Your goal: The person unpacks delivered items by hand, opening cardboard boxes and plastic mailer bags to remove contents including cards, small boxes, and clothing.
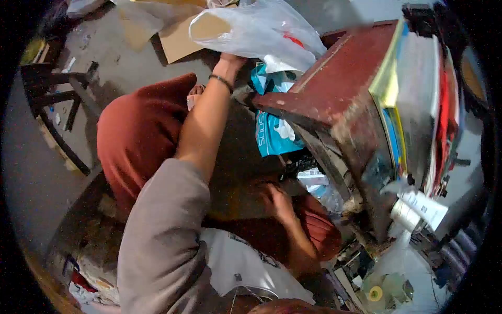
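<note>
At the top of the view, beside a dark red wooden piece of furniture point(340, 78), lies a thin white plastic bag point(261, 31) with a small red mark showing on it. The left hand point(232, 60) reaches to its lower edge; the bag covers the fingers, so I cannot tell whether they pinch it or lie spread. A dark band point(221, 82) circles that wrist. Behind the bag is a brown cardboard piece point(185, 36).

Just below, against the furniture, is a teal bag point(272, 138) with white sideways lettering that looks like "sons". Lower still sits a small white box point(312, 177), its print too small to read. Near it the right hand point(280, 203) is low over the shadow, fingers loosely bent; whether they grip anything is too dim to tell.

Farther right are a stack of books and papers point(415, 99), spines unreadable, and a white tube point(426, 208) bearing a small square code.
</note>
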A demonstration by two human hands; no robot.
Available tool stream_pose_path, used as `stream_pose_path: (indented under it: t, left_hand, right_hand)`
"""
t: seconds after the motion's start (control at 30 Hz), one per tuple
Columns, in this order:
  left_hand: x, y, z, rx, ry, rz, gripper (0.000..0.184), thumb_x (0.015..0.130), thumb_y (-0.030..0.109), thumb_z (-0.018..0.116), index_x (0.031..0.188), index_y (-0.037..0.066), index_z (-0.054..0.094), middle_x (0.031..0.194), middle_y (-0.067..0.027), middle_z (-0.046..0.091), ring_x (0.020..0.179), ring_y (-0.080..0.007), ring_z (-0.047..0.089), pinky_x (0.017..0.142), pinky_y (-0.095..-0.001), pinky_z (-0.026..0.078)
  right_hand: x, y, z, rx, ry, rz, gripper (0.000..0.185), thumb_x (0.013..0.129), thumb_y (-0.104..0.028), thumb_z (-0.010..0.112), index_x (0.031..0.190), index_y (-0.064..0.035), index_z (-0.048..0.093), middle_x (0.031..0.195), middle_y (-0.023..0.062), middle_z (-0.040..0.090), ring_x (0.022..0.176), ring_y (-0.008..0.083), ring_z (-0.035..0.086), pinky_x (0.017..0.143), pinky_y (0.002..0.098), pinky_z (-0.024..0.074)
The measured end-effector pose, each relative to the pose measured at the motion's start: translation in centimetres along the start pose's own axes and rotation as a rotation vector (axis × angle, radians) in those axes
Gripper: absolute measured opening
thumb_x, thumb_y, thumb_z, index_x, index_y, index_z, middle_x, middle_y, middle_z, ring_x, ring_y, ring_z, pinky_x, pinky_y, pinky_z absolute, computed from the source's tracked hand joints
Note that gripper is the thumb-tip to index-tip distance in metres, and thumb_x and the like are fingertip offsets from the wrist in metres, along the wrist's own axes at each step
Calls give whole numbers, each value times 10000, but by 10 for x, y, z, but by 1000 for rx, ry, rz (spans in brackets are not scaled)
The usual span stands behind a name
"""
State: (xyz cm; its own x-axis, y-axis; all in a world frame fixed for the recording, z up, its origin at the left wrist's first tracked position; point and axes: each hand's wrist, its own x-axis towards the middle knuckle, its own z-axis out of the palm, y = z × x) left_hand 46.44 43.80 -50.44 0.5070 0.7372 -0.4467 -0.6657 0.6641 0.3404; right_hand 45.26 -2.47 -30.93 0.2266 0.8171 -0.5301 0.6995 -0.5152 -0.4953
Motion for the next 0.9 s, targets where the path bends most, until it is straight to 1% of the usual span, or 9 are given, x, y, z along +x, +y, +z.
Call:
stream_pose_path:
  t: [0.13,0.17,0.27,0.43,0.53,0.6,0.7,0.77,0.9]
  left_hand:
    - [-75,18,-14,-399,-213,-178,245,920,305,532,1056,103,563,941,-65,627,825,-242,610,675,-388,540]
    - [-125,14,19,-430,110,-43,250,935,307,500,1060,100,561,956,-70,624,817,-253,605,683,-379,542]
    - [-180,-14,-27,-602,-49,-63,325,948,375,451,1092,105,561,969,-69,624,845,-289,599,723,-355,537]
    - [-260,-71,-50,-370,108,-74,382,945,439,437,1096,112,562,940,-58,617,815,-282,596,651,-326,518]
    - [-302,-77,-69,-40,84,-198,407,938,414,465,1216,120,504,1096,-73,584,944,-257,579,788,-384,505]
    - [-320,-81,-92,131,-52,-203,452,939,399,470,1291,115,468,1220,-84,554,1036,-246,566,914,-417,477]
    - [-327,-69,-85,323,-4,-199,390,940,405,432,1197,127,525,1052,-50,586,807,-189,546,658,-331,402]
    - [-329,-64,-79,366,89,-235,380,933,411,431,1156,127,551,962,-41,608,705,-177,543,529,-301,389]
    - [-310,-94,-158,175,-72,-296,417,946,391,420,1174,75,569,1080,-76,615,902,-229,573,770,-365,454]
  right_hand:
    - [-2,-42,-23,173,11,54,292,869,-190,627,1124,-55,589,915,163,657,876,354,629,764,409,496]
    - [-7,-46,-23,190,4,76,299,866,-186,628,1132,-56,585,911,175,650,872,364,625,772,416,495]
    - [-21,-41,-12,129,112,-57,242,878,-186,608,1078,-50,608,853,118,662,791,308,637,701,390,495]
    - [-42,-35,0,113,221,-84,276,864,-166,630,1100,-24,616,827,122,649,742,271,635,697,357,500]
    - [-47,-72,-16,222,398,-232,429,837,-99,658,1242,-43,528,1086,120,586,792,223,626,691,322,505]
    - [-41,-110,-39,118,626,-344,599,803,-102,700,1340,-68,437,1316,139,446,1009,233,579,741,311,509]
    - [-8,-154,-60,0,874,-329,824,739,-166,758,1429,-110,310,1450,175,295,1215,369,463,868,384,502]
    - [31,-175,-69,-176,792,-277,909,706,-159,774,1454,-187,257,1485,211,208,1266,409,401,905,429,481]
    - [125,-198,-55,16,885,-250,722,728,-265,730,1358,-132,402,1446,210,285,1240,416,420,953,440,439]
